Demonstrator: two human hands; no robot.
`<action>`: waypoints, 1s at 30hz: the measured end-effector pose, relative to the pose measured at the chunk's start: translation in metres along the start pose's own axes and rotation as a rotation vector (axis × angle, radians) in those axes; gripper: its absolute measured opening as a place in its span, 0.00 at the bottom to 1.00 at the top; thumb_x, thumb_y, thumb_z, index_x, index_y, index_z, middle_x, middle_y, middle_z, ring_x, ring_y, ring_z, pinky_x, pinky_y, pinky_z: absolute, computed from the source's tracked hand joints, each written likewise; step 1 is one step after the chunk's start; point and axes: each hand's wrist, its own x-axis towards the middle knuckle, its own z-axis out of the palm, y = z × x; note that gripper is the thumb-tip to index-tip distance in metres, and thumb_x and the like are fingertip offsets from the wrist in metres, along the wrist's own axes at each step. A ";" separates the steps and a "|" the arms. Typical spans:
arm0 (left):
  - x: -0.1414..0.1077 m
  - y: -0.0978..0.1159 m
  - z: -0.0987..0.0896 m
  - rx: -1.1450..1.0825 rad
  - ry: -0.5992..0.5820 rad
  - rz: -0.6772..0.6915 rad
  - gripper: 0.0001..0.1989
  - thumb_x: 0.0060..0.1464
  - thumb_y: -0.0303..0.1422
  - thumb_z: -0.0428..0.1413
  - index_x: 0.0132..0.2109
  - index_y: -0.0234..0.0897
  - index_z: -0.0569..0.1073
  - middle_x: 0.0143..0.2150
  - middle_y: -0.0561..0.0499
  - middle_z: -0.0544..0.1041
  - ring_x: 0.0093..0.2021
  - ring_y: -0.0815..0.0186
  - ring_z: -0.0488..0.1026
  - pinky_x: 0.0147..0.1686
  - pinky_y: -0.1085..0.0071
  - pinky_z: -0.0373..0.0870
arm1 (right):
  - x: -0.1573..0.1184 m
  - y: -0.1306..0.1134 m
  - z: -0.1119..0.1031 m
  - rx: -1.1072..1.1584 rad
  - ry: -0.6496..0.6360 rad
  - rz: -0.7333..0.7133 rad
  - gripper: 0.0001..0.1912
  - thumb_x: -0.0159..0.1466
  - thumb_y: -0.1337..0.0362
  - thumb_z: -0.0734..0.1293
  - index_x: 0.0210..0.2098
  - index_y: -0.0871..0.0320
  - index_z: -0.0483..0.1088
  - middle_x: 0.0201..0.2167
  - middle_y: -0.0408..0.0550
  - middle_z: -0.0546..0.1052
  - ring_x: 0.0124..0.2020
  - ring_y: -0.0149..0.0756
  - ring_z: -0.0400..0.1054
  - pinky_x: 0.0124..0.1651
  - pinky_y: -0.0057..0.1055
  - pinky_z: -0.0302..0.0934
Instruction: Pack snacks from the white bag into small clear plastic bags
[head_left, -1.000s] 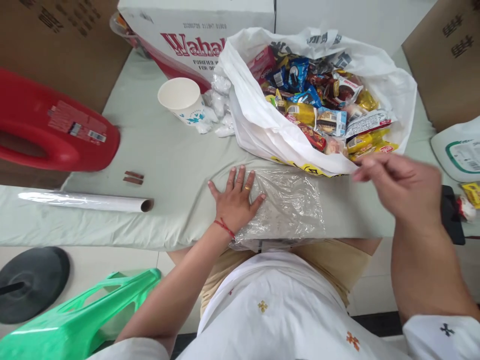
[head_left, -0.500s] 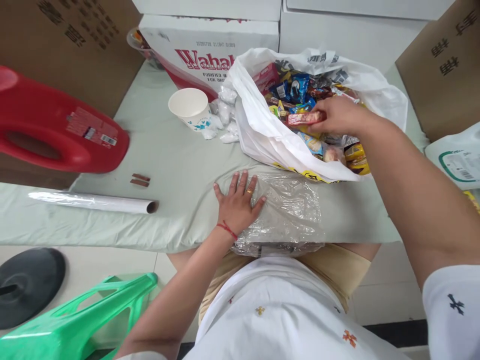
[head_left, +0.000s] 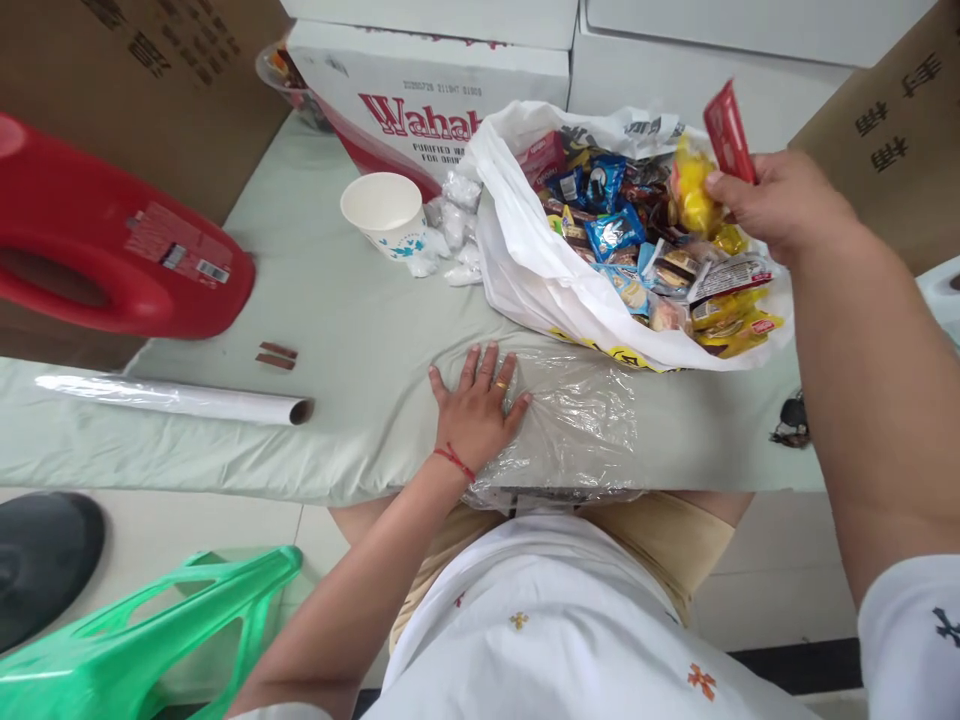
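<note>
My left hand [head_left: 478, 415] lies flat with fingers spread on a sheet of clear plastic film [head_left: 574, 420] at the table's front edge. It wears a ring and a red string bracelet. Over the right side of a white plastic bag [head_left: 536, 265], my right hand [head_left: 787, 200] is closed on a red snack packet [head_left: 729, 132], which points upward. A yellow snack packet [head_left: 694, 190] touches the thumb; whether it is gripped too I cannot tell. Wrapped snacks fill the bag, among them blue packets [head_left: 615, 232] and a sandwich biscuit [head_left: 675, 268].
Left of the bag stand a paper cup [head_left: 382, 215] and small white bundles [head_left: 457, 220]. A film roll [head_left: 172, 398], two brown strips [head_left: 276, 355] and a red jug [head_left: 150, 260] lie further left. Boxes [head_left: 427, 110] line the back. A green stool [head_left: 150, 640] stands below.
My right hand has risen and moved right from the middle of the bag, carrying the red snack packet, now tilted upright. My left hand stays where it was. The view has shifted slightly.
</note>
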 end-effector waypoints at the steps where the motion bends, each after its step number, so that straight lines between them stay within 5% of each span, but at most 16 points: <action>1: 0.000 0.000 0.000 -0.002 0.000 0.002 0.33 0.72 0.50 0.40 0.77 0.46 0.56 0.81 0.44 0.50 0.81 0.47 0.46 0.70 0.22 0.29 | -0.006 -0.007 -0.007 -0.099 0.002 0.058 0.23 0.65 0.43 0.70 0.28 0.57 0.74 0.19 0.37 0.68 0.24 0.31 0.71 0.38 0.42 0.70; 3: 0.000 0.001 0.000 -0.008 0.000 0.001 0.33 0.72 0.51 0.40 0.77 0.46 0.56 0.81 0.44 0.50 0.81 0.47 0.46 0.70 0.22 0.28 | -0.029 -0.033 -0.020 -0.226 0.031 0.215 0.20 0.65 0.44 0.70 0.29 0.54 0.73 0.22 0.40 0.69 0.27 0.33 0.71 0.40 0.40 0.68; 5: 0.000 0.001 -0.001 -0.015 -0.003 -0.004 0.33 0.72 0.51 0.41 0.78 0.46 0.56 0.81 0.44 0.49 0.81 0.47 0.45 0.70 0.23 0.26 | -0.068 -0.066 -0.027 -0.046 0.122 0.195 0.17 0.71 0.46 0.64 0.41 0.51 0.76 0.29 0.44 0.76 0.29 0.35 0.73 0.36 0.37 0.68; 7: 0.000 0.001 -0.002 -0.017 -0.014 -0.009 0.33 0.72 0.51 0.41 0.78 0.46 0.56 0.81 0.44 0.49 0.81 0.47 0.45 0.71 0.24 0.25 | -0.119 -0.098 -0.024 0.115 0.103 0.179 0.19 0.71 0.43 0.65 0.44 0.49 0.77 0.26 0.44 0.74 0.24 0.35 0.69 0.28 0.34 0.63; 9: 0.000 0.001 -0.003 -0.016 -0.026 -0.010 0.33 0.73 0.50 0.40 0.78 0.46 0.55 0.81 0.44 0.48 0.81 0.48 0.44 0.71 0.25 0.25 | -0.173 -0.123 -0.009 0.404 -0.161 0.357 0.22 0.69 0.37 0.65 0.48 0.46 0.76 0.25 0.43 0.72 0.19 0.33 0.61 0.19 0.32 0.56; 11: 0.000 0.000 -0.003 -0.016 -0.034 -0.009 0.31 0.74 0.48 0.38 0.78 0.47 0.55 0.81 0.45 0.49 0.81 0.49 0.44 0.71 0.25 0.25 | -0.222 -0.139 0.015 0.765 -0.430 0.486 0.28 0.70 0.34 0.59 0.53 0.46 0.73 0.26 0.44 0.71 0.24 0.39 0.66 0.17 0.32 0.57; 15: 0.000 -0.001 -0.002 -0.022 -0.026 -0.008 0.30 0.74 0.46 0.35 0.78 0.47 0.55 0.81 0.47 0.49 0.81 0.50 0.45 0.72 0.25 0.27 | -0.281 -0.156 0.067 0.753 -0.538 0.590 0.22 0.71 0.41 0.60 0.42 0.51 0.71 0.33 0.47 0.74 0.33 0.41 0.71 0.31 0.36 0.71; 20: 0.002 0.000 0.000 -0.032 -0.010 -0.016 0.30 0.74 0.46 0.36 0.78 0.48 0.55 0.81 0.47 0.48 0.81 0.50 0.44 0.72 0.26 0.25 | -0.295 -0.162 0.086 0.331 -0.312 0.373 0.19 0.70 0.45 0.63 0.42 0.52 0.75 0.40 0.53 0.76 0.44 0.48 0.71 0.47 0.45 0.70; 26: 0.003 0.000 -0.001 -0.047 -0.012 -0.051 0.30 0.75 0.45 0.33 0.78 0.48 0.55 0.81 0.48 0.49 0.81 0.54 0.44 0.72 0.27 0.24 | -0.283 -0.159 0.089 0.734 -0.451 0.691 0.25 0.67 0.37 0.67 0.36 0.54 0.72 0.25 0.40 0.71 0.25 0.34 0.61 0.29 0.31 0.59; 30: 0.004 0.000 -0.001 -0.045 -0.012 -0.052 0.31 0.75 0.46 0.32 0.77 0.47 0.56 0.81 0.48 0.49 0.81 0.55 0.44 0.72 0.28 0.25 | -0.279 -0.160 0.110 0.699 -0.435 0.627 0.24 0.67 0.39 0.66 0.33 0.55 0.71 0.24 0.40 0.71 0.24 0.32 0.60 0.29 0.30 0.57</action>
